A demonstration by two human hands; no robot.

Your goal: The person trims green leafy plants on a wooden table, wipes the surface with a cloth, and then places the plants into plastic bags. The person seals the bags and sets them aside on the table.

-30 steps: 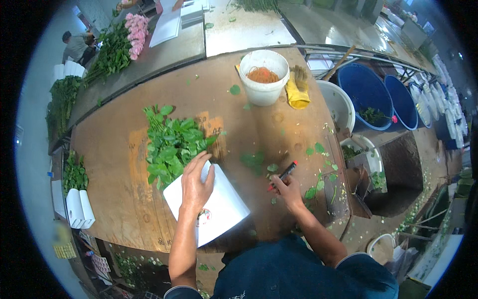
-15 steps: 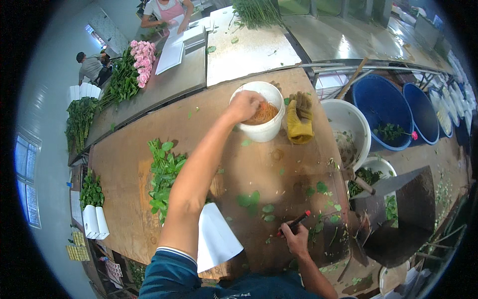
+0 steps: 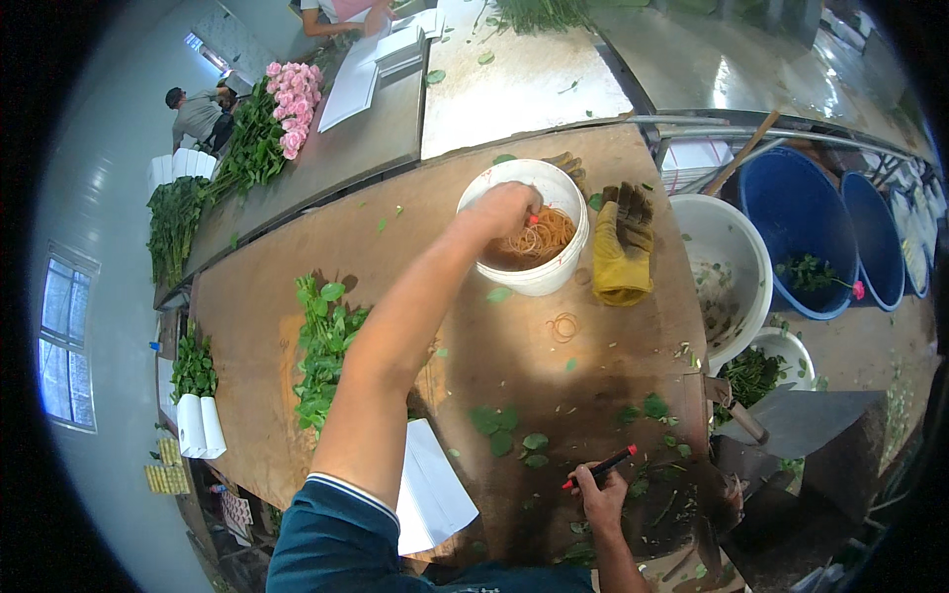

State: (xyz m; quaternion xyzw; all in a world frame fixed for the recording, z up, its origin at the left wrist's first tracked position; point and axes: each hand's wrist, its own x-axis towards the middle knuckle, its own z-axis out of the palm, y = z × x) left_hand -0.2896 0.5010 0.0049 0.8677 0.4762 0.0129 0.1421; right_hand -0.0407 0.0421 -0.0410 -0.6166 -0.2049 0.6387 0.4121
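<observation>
My left hand (image 3: 507, 209) reaches into a white bucket (image 3: 541, 284) of tan rubber bands (image 3: 542, 240). Its fingers are curled, and a small red piece shows at the fingertips; what they pinch is partly hidden. Close to the table's front edge, my right hand (image 3: 600, 491) grips a red-and-black marker (image 3: 603, 467), its red end pointing up and right. A sheet of white paper (image 3: 432, 491) lies beneath my left upper arm. Leafy green stems (image 3: 321, 346) lie left of that arm, partly covered by it.
A yellow work glove (image 3: 623, 262) lies right of the bucket. Loose rubber bands (image 3: 563, 327) and leaves (image 3: 494, 422) dot the table. White (image 3: 756, 257) and blue tubs (image 3: 791, 188) stand along the right edge. Pink roses (image 3: 294, 104) lie at far left, where other people are.
The view has shifted slightly, moving the bucket and glove rightward in the picture. My left hand stays in the bucket, with the red piece now showing. My right hand still holds the marker.
</observation>
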